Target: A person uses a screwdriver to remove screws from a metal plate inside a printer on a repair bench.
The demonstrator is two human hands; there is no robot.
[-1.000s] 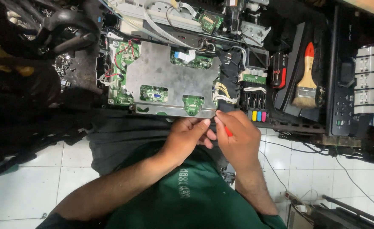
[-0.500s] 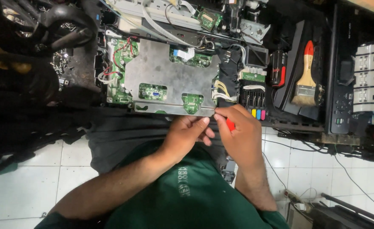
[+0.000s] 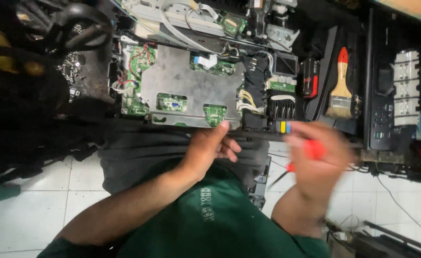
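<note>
Red-handled screwdriver (image 3: 311, 152), grey metal plate (image 3: 182, 86) with green circuit boards (image 3: 171, 102), red-handled paintbrush (image 3: 340, 86), white floor tiles (image 3: 24, 210).

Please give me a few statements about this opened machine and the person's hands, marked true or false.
1. The right hand holds a red-handled screwdriver. True, though motion blur hides the detail.
2. The left hand grips the paintbrush. False: the brush lies untouched in the black tray on the right.
3. The grey metal plate carries green circuit boards. True.
4. The paintbrush has a blue handle. False: its handle is red.
5. The floor is white tile. True.
</note>
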